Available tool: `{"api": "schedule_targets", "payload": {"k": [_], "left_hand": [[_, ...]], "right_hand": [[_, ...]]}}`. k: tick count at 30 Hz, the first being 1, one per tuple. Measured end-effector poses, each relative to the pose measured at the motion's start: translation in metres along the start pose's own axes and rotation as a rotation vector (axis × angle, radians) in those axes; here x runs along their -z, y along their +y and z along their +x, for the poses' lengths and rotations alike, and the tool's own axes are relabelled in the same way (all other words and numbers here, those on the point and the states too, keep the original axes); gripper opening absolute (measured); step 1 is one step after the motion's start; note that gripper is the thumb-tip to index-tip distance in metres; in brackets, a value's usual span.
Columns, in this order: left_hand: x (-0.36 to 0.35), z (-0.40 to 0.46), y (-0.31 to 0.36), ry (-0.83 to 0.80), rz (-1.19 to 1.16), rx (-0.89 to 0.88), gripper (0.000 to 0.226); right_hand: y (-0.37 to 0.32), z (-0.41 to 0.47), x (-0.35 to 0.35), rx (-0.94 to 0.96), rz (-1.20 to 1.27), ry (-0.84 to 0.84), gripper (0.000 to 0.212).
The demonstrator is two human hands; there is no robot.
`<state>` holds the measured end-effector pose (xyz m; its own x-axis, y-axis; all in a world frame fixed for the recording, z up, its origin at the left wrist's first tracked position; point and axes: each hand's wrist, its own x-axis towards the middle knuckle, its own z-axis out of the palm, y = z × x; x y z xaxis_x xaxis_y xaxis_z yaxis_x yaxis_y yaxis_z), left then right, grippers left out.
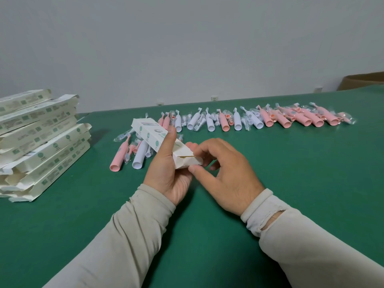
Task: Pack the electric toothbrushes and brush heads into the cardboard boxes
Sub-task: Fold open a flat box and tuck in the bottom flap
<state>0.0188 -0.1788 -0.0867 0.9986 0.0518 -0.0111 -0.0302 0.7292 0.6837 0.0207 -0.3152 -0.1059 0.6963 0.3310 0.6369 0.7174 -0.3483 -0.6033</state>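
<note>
My left hand (pixel 166 173) grips a long white cardboard box (pixel 149 135) with green marks, held slanted above the green table, thumb along its top face. My right hand (pixel 222 173) pinches the flap at the box's near end (pixel 188 161), thumb below and fingers curled behind it. Just beyond the box lie a pink toothbrush (pixel 118 159), a white toothbrush (pixel 139 157) and wrapped brush heads. A long row of pink and white toothbrushes with bagged brush heads (pixel 249 119) stretches across the far side of the table.
A stack of several white cardboard boxes (pixel 39 140) with loose end flaps stands at the left edge. The green table (pixel 291 183) spreads to the right and toward me. A brown carton (pixel 363 81) sits at the far right corner, against the grey wall.
</note>
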Motion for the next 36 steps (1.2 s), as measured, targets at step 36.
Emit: {"api": "schedule_targets", "payload": {"k": [36], "left_hand": [[0.027,0.001,0.029,0.088,2.133,-0.458,0.092]], "right_hand": [[0.022,0.017,0.037,-0.728,0.773,0.180,0.015]]}}
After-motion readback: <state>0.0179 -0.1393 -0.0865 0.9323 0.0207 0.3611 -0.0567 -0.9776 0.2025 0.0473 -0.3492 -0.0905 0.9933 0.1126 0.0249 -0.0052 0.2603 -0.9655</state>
